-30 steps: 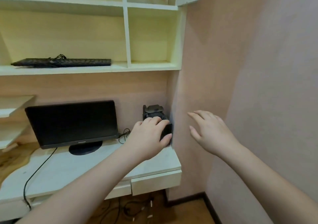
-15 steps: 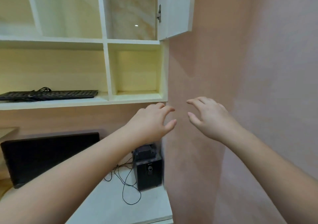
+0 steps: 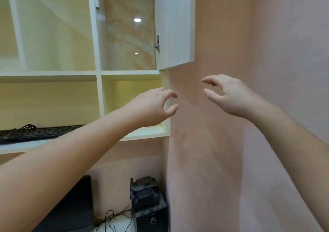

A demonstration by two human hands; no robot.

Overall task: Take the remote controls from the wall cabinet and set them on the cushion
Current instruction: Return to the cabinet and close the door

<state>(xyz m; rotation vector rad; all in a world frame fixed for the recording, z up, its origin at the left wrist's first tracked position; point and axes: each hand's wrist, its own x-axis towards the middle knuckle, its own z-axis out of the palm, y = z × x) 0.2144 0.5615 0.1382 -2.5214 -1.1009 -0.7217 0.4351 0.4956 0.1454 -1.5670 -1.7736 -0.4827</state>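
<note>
**Both hands raised toward the wall cabinet — no remote in sight**

Head view. Left hand (image 3: 153, 105) lifted in front of the open cubby (image 3: 131, 105) at the right end of the shelving, fingers (image 3: 169, 93) loosely curved with thumb apart, holding nothing. Right hand (image 3: 229, 96) up beside it against the pink wall (image 3: 249, 35), fingers (image 3: 210, 79) likewise half-curled and empty. Both poised just below the wall cabinet (image 3: 124, 35), whose white door (image 3: 175, 25) stands swung open on its hinge (image 3: 157, 43) — probably held like this as a ready shape for reaching up and in, one hand free to steady the door or take a second item.

Remote controls: not visible anywhere. Cabinet interior showing only a glossy, marbled back panel with reflected light spots; lower part of that compartment cut off by the shelf edge, so anything lying flat there stays hidden. Relation of remotes to either set of fingers therefore impossible to give — at best, somewhere above and beyond the fingertips, judged from the task alone. Cushion also out of view.

Lower down: a black keyboard (image 3: 35, 133) with its cord on the long shelf, well left of the left hand; a dark monitor (image 3: 71, 210) and a black speaker (image 3: 149, 205) on the white worktop (image 3: 114, 227), with loose cables between them.

Task judged barely begun — nothing gripped yet.
</note>
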